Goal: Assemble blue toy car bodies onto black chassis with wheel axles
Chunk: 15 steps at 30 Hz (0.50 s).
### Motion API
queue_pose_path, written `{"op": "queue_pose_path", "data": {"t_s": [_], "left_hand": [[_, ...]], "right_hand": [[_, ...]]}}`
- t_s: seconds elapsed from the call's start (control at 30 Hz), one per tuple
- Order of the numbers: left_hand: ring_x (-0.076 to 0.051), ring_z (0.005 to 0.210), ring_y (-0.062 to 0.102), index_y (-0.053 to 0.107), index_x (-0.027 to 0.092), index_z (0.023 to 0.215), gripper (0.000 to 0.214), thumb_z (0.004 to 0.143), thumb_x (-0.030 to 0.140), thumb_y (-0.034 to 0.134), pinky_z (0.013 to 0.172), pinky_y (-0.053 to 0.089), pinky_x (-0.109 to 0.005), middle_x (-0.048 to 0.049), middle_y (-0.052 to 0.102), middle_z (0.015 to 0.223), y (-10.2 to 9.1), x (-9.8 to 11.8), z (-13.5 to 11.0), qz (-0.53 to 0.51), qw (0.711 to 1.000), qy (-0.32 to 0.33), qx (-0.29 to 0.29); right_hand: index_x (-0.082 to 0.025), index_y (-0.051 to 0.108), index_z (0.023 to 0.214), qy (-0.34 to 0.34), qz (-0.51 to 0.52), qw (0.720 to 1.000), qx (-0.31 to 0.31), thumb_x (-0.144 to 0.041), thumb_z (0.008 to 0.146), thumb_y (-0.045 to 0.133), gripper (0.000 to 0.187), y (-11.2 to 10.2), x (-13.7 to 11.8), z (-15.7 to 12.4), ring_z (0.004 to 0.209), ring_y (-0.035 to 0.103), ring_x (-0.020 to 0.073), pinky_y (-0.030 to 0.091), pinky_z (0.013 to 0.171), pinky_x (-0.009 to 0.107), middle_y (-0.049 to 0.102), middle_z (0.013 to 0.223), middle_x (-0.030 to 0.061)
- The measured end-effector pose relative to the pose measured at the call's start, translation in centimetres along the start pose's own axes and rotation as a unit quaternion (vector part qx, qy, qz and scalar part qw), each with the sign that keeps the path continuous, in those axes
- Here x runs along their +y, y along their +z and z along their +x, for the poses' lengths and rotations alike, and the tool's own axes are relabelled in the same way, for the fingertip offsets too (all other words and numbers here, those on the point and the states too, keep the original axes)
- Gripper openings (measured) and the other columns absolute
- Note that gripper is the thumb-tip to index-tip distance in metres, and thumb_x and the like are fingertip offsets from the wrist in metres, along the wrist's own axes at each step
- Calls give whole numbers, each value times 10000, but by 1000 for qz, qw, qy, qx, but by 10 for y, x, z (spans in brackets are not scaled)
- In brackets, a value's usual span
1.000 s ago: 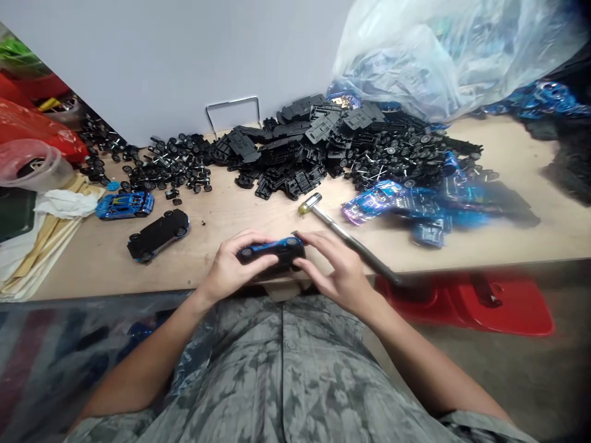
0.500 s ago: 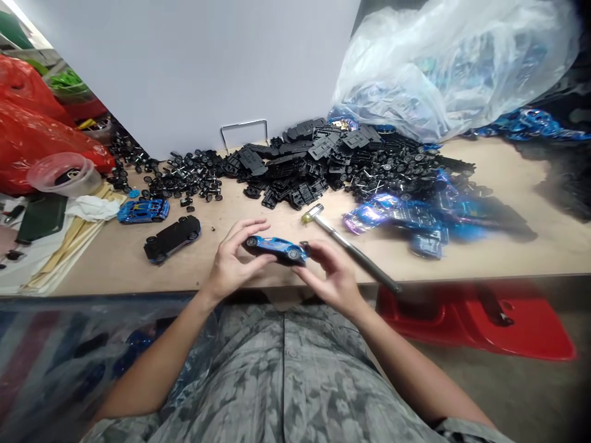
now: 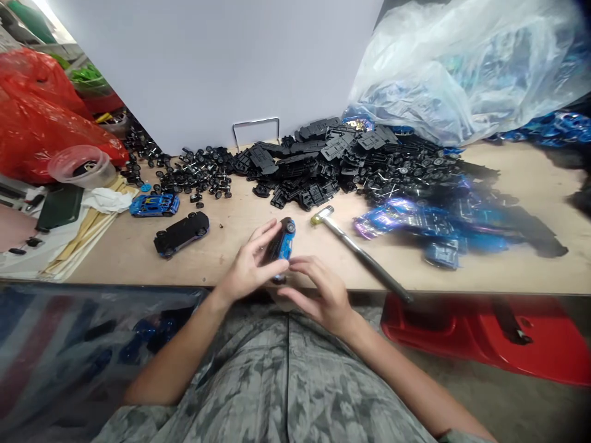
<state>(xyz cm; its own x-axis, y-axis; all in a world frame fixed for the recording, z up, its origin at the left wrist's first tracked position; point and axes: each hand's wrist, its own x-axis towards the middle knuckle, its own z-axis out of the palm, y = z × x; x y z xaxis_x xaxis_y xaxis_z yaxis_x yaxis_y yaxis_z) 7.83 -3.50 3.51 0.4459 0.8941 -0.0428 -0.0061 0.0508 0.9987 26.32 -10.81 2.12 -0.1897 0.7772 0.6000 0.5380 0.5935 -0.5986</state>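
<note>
Wood-toned worktop [image 3: 521,277] extends across the view, backed by a plain light grey panel [image 3: 221,61]. Reference landmark: the hammer [image 3: 364,255], which lies diagonally on the worktop, its head away from the person and its handle end slightly past the front edge.

The held toy car [image 3: 287,246] is located just left of the hammer, close to the front edge. Its long axis points away from the person, with blue bodywork on the side facing the hammer. Whether it contacts the worktop cannot be determined. The left hand [image 3: 247,266] grips the car between thumb and fingers. The right hand [image 3: 325,294], on the hammer side of the car, has its thumb and fingers spread apart at the car's near end; contact with the car cannot be confirmed.

Farther left of the hammer, an overturned car [image 3: 181,234] presents its black underside, and a blue car [image 3: 154,205] lies farther back. Directly beyond the hammer head is a heap of black chassis plates [image 3: 300,172]. Wheel-and-axle sets [image 3: 198,172] are piled beyond the hammer, to its left and right. Shiny blue body shells [image 3: 383,218], partly blurred, lie right of the hammer. A translucent bag [image 3: 429,92] rests farther beyond them.
</note>
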Motion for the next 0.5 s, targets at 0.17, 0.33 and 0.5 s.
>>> {"op": "queue_pose_path", "data": {"t_s": [0.17, 0.33, 0.5], "left_hand": [[-343, 1465, 502, 768, 218, 1252, 508, 750, 239, 842, 1277, 324, -521, -122, 667, 1432, -30, 6, 9, 119, 983, 11, -140], [-315, 1398, 574, 758, 184, 1243, 454, 815, 320, 826, 1238, 396, -473, -136, 694, 1388, -23, -3, -10, 66, 997, 5, -30], [-273, 1252, 659, 740, 163, 1194, 427, 792, 272, 835, 1129, 522, -415, -132, 678, 1310, -22, -23, -19, 0, 998, 28, 53]], "right_hand": [[-217, 502, 1461, -91, -162, 978, -97, -289, 974, 670, 520, -25, 23, 17, 1374, 544, 373, 389, 1148, 660, 650, 1384, 182], [-176, 691, 1076, -59, -152, 982, -96, -279, 1025, 568, 169, -11, 48, 29, 769, 596, 206, 507, 866, 437, 673, 833, 62], [-175, 675, 1235, -33, -75, 986, -144, -411, 993, 627, 341, 1, 46, 42, 1075, 630, 296, 534, 930, 494, 673, 1176, 169]]}}
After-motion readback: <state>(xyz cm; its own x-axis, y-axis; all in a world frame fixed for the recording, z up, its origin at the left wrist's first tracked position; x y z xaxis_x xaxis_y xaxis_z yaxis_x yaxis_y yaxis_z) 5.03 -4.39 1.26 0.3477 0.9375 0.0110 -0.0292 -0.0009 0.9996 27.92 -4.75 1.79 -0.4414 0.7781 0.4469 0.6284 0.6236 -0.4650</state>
